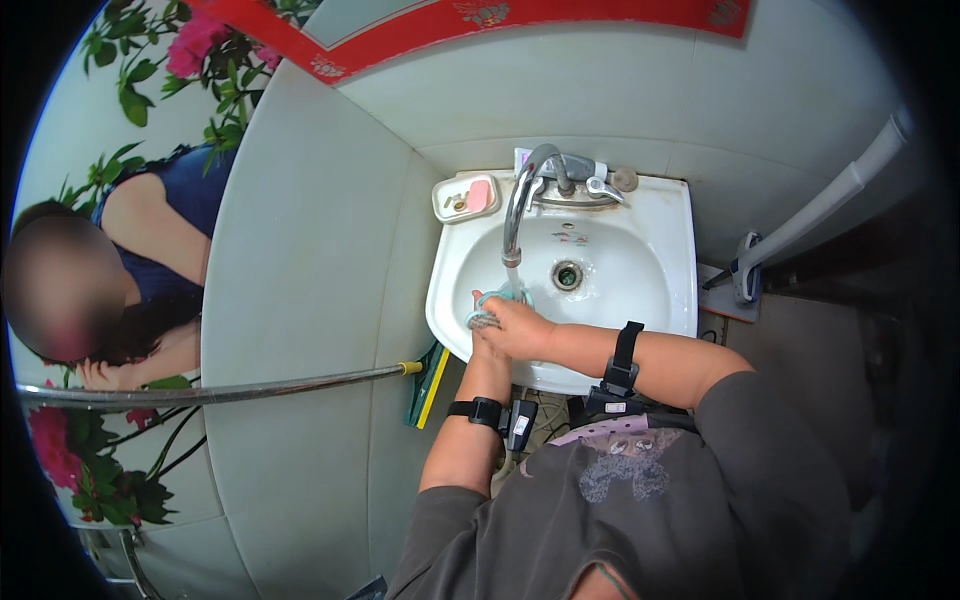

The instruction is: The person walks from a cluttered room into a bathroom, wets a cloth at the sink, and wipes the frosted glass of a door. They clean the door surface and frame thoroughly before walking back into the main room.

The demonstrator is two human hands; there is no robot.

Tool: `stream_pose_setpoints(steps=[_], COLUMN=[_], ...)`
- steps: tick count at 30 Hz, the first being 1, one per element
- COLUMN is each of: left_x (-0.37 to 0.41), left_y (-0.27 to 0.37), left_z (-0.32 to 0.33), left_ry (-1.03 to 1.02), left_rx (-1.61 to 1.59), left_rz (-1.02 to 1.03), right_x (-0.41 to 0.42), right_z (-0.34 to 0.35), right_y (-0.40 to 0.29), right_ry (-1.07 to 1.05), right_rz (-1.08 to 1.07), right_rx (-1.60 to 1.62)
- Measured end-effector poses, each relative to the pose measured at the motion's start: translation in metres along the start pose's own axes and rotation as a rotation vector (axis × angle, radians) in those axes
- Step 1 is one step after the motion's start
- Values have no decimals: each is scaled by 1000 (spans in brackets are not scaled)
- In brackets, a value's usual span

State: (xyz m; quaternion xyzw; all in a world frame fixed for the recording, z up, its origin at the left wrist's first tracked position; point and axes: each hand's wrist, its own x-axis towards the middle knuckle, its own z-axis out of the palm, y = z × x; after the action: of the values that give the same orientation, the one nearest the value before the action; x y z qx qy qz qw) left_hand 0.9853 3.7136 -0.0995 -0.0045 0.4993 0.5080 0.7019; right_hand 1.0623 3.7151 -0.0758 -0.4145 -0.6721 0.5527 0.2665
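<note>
Over the left side of a white washbasin (637,300), my two hands meet around a small teal-edged item (481,322) with a grey patterned part, perhaps a cloth or scrubber. My right hand (525,328) lies on top, its fingers closed on the item. My left hand (487,347) is beneath, mostly hidden, so its grip does not show. Water (513,279) runs from the curved chrome faucet (513,214) onto the item and fingers. Right of the hands is the drain (567,276).
A soap dish (442,212) with pink soap (478,196) stands on the basin's back left corner. Behind the faucet lies a tube (589,166). A green-and-yellow squeegee head (427,386) leans at left, its metal pole (300,380) crossing the wall. A flat mop (748,270) stands right.
</note>
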Motion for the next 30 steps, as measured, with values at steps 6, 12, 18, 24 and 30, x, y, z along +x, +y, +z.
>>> stream_pose_setpoints(steps=[6,12,18,24,30], left_x=[-2,23,-9,16,-8], left_y=[-21,-18,-9,-12,-16], left_z=[26,-26,26,-10,0], left_ry=[132,153,161,194,-176], left_rx=[202,196,225,742,366], left_rz=[103,182,28,548,63], right_x=[29,6,27,5,11], right_z=[-37,-19,-33,-14,-25], right_y=[52,9,46,41,58], right_ry=[127,-78,309,61,-2], right_rz=[173,140,246,470,433], right_rx=[-122,-196,202,770,984])
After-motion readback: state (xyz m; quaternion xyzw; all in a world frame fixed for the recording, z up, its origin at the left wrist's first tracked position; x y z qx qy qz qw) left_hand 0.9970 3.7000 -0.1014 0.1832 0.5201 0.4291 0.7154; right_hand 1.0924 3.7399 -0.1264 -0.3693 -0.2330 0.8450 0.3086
